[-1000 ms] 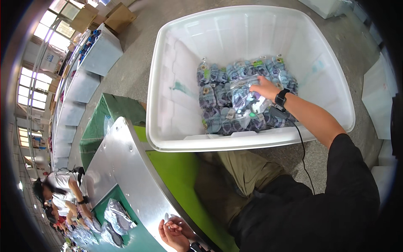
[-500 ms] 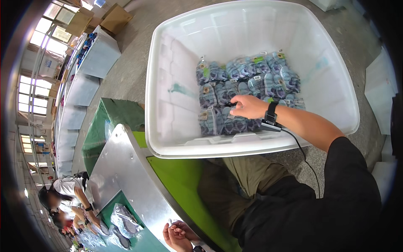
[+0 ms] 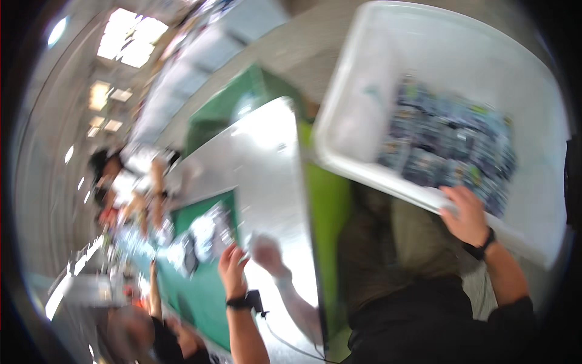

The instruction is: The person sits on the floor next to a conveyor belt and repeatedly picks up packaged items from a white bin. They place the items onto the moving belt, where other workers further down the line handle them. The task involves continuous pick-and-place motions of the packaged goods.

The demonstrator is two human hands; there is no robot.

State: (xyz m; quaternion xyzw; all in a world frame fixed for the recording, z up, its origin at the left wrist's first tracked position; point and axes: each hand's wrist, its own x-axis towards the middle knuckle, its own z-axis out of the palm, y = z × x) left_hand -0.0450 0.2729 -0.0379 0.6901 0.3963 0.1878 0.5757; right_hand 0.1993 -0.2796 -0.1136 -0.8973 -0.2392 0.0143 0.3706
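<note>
My left hand (image 3: 233, 273) is over the metal table (image 3: 276, 158), close to shoes in clear plastic bags (image 3: 212, 232) on a green mat. Its fingers are pinched together, and a small pale bit shows at their tips, too blurred to name. My right hand (image 3: 467, 215) is at the near rim of a big white plastic bin (image 3: 388, 182), thumb and fingers apart and nothing visible between them. Inside the bin lie rows of blue-grey shoes (image 3: 448, 136) in clear bags, smeared by motion. Each wrist wears a black band.
Across the table's far left side, a person in white (image 3: 136, 176) reaches toward bagged goods. Another person in dark clothing (image 3: 170, 333) is at the lower left. A green-covered block (image 3: 236, 100) stands beyond the table corner. Pale bins (image 3: 206, 54) line up behind.
The view has swung left, toward the table. My right hand has come back from the shoes to the bin's near rim. My left hand has moved forward over the table toward the bagged shoes.
</note>
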